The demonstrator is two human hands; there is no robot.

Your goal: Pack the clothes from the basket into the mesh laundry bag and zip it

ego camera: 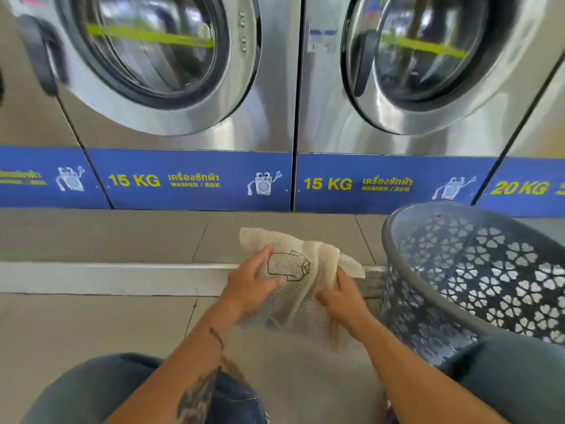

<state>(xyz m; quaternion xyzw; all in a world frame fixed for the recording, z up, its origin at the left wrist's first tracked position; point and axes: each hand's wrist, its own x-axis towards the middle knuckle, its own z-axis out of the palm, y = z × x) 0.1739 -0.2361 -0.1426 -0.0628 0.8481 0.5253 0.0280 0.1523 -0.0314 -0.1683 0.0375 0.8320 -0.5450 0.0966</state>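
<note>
A cream mesh laundry bag (293, 264) with a dark printed outline hangs crumpled above the floor in front of me. My left hand (250, 286) grips its left side, thumb across the mesh. My right hand (342, 298) pinches its lower right part. A grey perforated plastic basket (458, 270) stands tilted at my right, touching my right leg; the part of its inside that shows holds nothing, and no clothes appear in view. Whether the bag's zip is open or closed is hidden in the folds.
Steel front-loading washers (171, 71) with blue 15 KG bands line the wall ahead, doors closed. A low white step edge (107, 278) crosses the tiled floor below the bag. My knees in jeans fill the bottom corners.
</note>
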